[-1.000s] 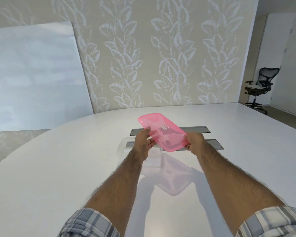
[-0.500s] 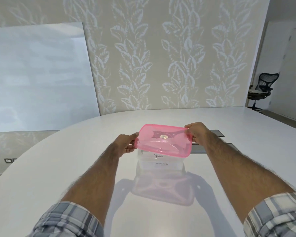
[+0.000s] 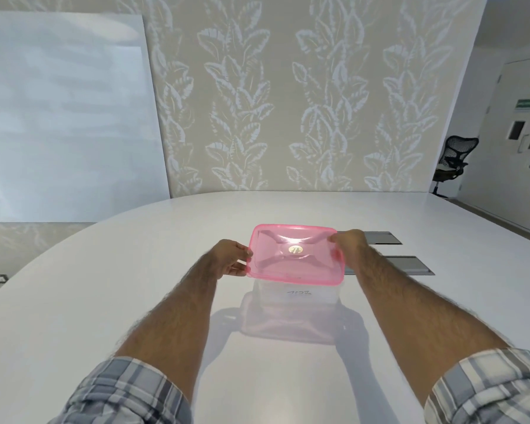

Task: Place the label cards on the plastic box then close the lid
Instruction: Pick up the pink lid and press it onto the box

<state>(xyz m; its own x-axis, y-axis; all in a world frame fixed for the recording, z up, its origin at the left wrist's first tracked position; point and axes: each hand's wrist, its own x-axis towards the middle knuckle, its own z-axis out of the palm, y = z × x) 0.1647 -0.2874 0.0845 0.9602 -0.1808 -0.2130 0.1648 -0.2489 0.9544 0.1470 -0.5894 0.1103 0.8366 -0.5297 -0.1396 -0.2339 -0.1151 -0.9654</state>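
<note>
Lid [image 3: 296,255] pink, translucent, sits level over the clear box [image 3: 297,296] at table [image 3: 135,286] centre; whether it is seated or only resting on the rim, cannot tell; near rim overhangs the box front wall.

Left hand [image 3: 231,258] clamps the lid's left short edge, fingers [image 3: 242,266] curled under the rim, thumb on top; right hand [image 3: 348,243] clamps the right short edge near the far corner, fingertips [image 3: 334,239] on the lid top; both closed on the lid, none free.

Key relation: lid's long axis runs left-right, across the person; box lies straight below the grips, same axis, so the coming move is, by my judgement, a plain downward press, no shift sideways; hands sit at opposite ends, about equally near, left a little nearer the body.

Cards: one card [image 3: 299,292] with handwriting shows through the box front wall, text too small to read; more may lie behind it, cannot tell; none seen on the table.

Counts: one lid; one box; one card visible; two hands; two grey panels [image 3: 407,264] set in the table just right of the box.

Stage, judged: cards in, lid going on, snap-down left.
</note>
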